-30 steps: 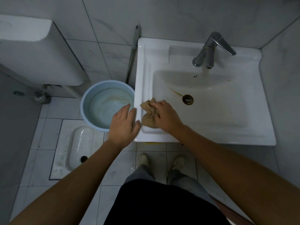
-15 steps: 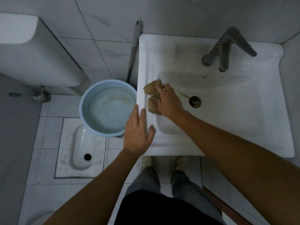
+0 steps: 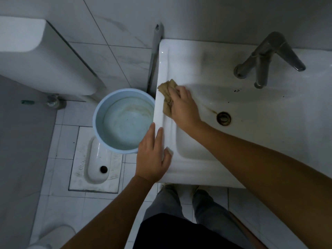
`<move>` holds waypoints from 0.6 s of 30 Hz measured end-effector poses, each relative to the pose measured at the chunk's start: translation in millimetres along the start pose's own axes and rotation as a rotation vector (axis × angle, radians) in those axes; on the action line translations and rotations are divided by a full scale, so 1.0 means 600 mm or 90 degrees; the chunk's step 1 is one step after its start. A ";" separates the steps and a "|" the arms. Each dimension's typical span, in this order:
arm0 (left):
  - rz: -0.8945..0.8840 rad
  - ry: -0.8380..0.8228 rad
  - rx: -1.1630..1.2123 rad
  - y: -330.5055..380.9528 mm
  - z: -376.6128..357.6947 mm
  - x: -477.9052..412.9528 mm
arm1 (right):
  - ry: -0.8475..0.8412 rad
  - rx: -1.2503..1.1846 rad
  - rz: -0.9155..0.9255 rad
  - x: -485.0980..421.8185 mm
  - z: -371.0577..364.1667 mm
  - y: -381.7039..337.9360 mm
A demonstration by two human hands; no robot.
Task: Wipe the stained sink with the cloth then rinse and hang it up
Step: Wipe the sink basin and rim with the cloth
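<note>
The white sink (image 3: 269, 133) fills the right half of the view, with a brown streak running to its drain (image 3: 223, 118). My right hand (image 3: 183, 106) presses a crumpled tan cloth (image 3: 167, 95) against the sink's left rim, near the back of the basin. Most of the cloth lies under my fingers. My left hand (image 3: 152, 155) rests flat on the sink's front-left corner, fingers apart, holding nothing. The metal tap (image 3: 265, 60) stands at the back of the sink, with no water running.
A light blue bucket (image 3: 124, 121) stands on the floor against the sink's left side. A squat toilet pan (image 3: 97, 164) lies in the tiled floor below it. A white cistern (image 3: 41, 58) hangs on the left wall. A grey pipe (image 3: 154, 56) runs down beside the sink.
My right hand has slid the cloth from the sink's front-left rim back along the left rim. My left hand has settled on the front-left corner. The camera has moved closer.
</note>
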State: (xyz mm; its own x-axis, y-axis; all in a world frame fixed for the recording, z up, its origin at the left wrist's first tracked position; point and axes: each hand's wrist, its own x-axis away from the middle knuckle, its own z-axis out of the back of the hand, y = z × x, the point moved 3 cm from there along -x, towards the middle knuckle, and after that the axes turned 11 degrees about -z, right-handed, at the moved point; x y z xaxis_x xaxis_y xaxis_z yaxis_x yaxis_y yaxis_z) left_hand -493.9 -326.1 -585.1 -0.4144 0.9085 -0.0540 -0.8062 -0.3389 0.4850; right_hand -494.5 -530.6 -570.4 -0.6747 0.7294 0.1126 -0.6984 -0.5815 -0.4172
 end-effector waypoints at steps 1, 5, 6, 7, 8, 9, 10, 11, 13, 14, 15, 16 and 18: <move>-0.001 0.001 -0.007 0.001 0.001 0.000 | -0.005 0.026 0.041 -0.001 0.006 0.006; -0.004 0.002 -0.026 0.003 0.002 -0.001 | 0.022 0.089 0.034 -0.064 0.051 0.061; -0.006 0.003 -0.031 0.003 0.002 -0.001 | 0.039 0.093 0.005 -0.081 0.065 0.080; -0.008 0.005 -0.034 0.003 0.002 0.000 | 0.047 0.107 -0.007 -0.093 0.077 0.098; -0.007 0.005 -0.037 0.003 0.002 0.000 | 0.052 0.134 0.002 -0.098 0.087 0.112; -0.003 0.002 -0.040 0.004 0.002 0.000 | 0.052 0.152 0.018 -0.098 0.090 0.126; 0.001 -0.001 -0.042 0.005 0.003 -0.001 | 0.045 0.160 0.013 -0.095 0.093 0.140; 0.005 -0.004 -0.044 0.006 0.004 -0.002 | 0.040 0.155 -0.012 -0.091 0.097 0.154; 0.011 -0.012 -0.047 0.009 0.007 -0.003 | 0.043 0.132 -0.083 -0.080 0.108 0.185; 0.011 -0.016 -0.049 0.009 0.007 -0.003 | 0.046 0.141 -0.110 -0.073 0.114 0.201; 0.008 -0.019 -0.050 0.010 0.008 -0.003 | 0.046 0.158 -0.128 -0.066 0.120 0.218; 0.007 -0.020 -0.050 0.011 0.008 -0.003 | 0.039 0.170 -0.146 -0.057 0.129 0.235; 0.006 -0.016 -0.053 0.009 0.008 -0.003 | 0.039 0.174 -0.167 -0.053 0.139 0.256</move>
State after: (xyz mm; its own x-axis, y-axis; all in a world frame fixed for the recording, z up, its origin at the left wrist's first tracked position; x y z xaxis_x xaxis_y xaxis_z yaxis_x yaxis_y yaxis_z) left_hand -495.3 -328.4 -578.3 -0.4125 0.9106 -0.0265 -0.8348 -0.3662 0.4112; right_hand -600.4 -673.4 -562.8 -0.4553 0.8813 0.1261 -0.8887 -0.4414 -0.1240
